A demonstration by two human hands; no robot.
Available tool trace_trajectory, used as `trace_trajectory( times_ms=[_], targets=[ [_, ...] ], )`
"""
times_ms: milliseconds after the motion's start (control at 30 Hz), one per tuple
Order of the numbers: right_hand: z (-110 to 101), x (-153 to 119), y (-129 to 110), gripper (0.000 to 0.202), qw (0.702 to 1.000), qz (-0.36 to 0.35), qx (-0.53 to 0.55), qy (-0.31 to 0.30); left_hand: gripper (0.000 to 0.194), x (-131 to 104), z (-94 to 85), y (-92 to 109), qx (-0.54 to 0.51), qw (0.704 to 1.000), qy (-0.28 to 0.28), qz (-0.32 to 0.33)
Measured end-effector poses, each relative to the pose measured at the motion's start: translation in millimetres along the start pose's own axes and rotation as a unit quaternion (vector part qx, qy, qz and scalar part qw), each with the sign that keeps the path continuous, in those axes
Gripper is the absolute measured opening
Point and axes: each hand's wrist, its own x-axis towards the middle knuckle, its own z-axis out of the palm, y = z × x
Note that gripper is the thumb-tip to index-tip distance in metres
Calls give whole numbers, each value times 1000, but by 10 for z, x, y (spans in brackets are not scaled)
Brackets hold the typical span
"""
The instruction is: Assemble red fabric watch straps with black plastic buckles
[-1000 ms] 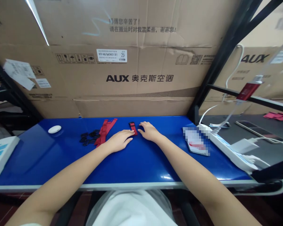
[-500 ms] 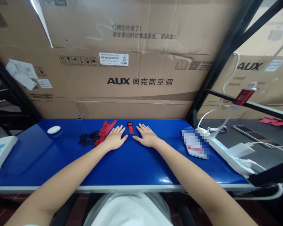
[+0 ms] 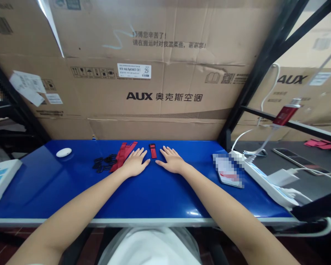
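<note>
Resting spread, released: 1 left hand (image 3: 134, 163) | 1 right hand (image 3: 172, 161) | 1 red strap (image 3: 153, 152) between

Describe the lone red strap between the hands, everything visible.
The red strap is short and narrow, apparently fabric webbing, with a black buckle at its far end. It lies on the blue tabletop, lengthwise away from the person, between the left hand and right hand; neither appears to touch it. Buckle details are too small to tell.

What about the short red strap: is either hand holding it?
No, the short red strap lies on the blue tabletop between the left hand and the right hand, touching neither.
</note>
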Motion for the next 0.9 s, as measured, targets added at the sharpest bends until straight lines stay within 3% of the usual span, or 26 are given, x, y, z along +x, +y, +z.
trace_trajectory(
  times_ms=[700,800,900],
  targets=[
    [18,18,20,96,1000,-1,1,3,71,-22,-36,38,4,1000,-16,-5],
    [12,8,11,93,1000,-1,3,6,71,-42,-12,51,25,999,25,-33],
    [-5,-26,-36,76,999,-35,13,24,72,-73,-10,77,82,985,88,-121]
  ],
)
